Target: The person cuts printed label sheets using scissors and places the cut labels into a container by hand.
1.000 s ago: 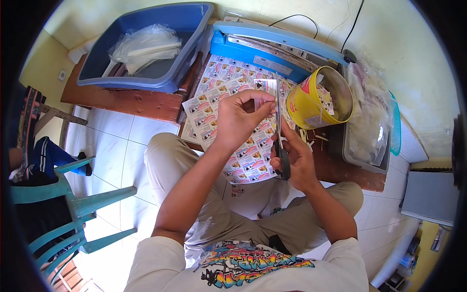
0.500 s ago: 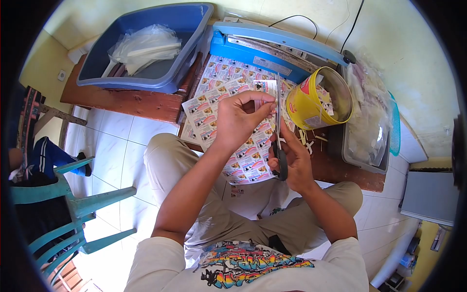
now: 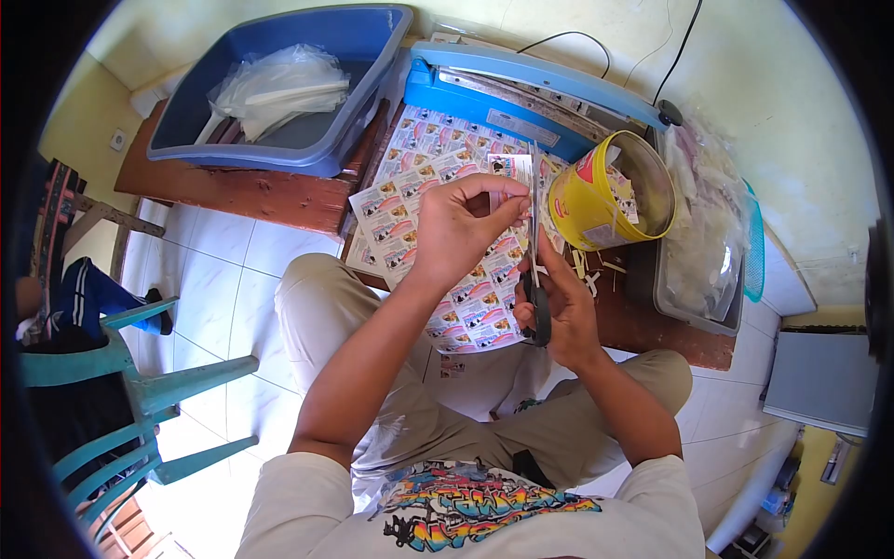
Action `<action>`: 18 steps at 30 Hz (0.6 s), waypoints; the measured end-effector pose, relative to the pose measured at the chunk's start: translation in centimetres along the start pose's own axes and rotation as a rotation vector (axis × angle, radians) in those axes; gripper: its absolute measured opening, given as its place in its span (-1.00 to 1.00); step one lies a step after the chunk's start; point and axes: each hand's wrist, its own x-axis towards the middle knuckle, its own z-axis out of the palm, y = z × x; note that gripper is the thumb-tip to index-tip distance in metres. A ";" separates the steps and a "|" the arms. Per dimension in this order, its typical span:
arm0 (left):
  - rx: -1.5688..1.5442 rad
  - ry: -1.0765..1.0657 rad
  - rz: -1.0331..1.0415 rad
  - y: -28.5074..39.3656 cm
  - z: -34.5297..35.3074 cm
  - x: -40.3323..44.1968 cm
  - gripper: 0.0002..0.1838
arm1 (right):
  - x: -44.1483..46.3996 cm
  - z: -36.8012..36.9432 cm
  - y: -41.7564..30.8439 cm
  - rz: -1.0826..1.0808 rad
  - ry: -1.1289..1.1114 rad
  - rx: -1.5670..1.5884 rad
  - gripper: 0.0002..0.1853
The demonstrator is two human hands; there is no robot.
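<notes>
Between the thumb and fingers of my left hand (image 3: 466, 219) is a small printed label piece (image 3: 510, 168), its upper part sticking out above the fingers. My right hand (image 3: 563, 307) grips black-handled scissors (image 3: 539, 312), whose blades point away from me and lie along the label's right edge. Under both hands are printed label sheets (image 3: 396, 210), one overlapping another. Just right of the blades a yellow tub (image 3: 582, 200) leans on its side with paper pieces in it. Narrow paper offcuts (image 3: 589, 270) lie below the tub.
A blue paper cutter (image 3: 494, 112) stands behind the sheets. A blue basin (image 3: 251, 158) with clear plastic bags (image 3: 279, 88) is at the left, and a grey bin (image 3: 698, 317) with more bags at the right. A green chair (image 3: 149, 401) and part of another person (image 3: 88, 298) are far left.
The scissor blades have shifted slightly at the label's edge, and my right hand has turned a little. My left hand keeps its pinch. More offcuts show below the tub.
</notes>
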 end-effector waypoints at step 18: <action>0.021 -0.015 -0.031 0.0 0.1 -0.2 -0.84 | 0.1 -0.2 -0.1 -0.036 0.005 -0.035 0.09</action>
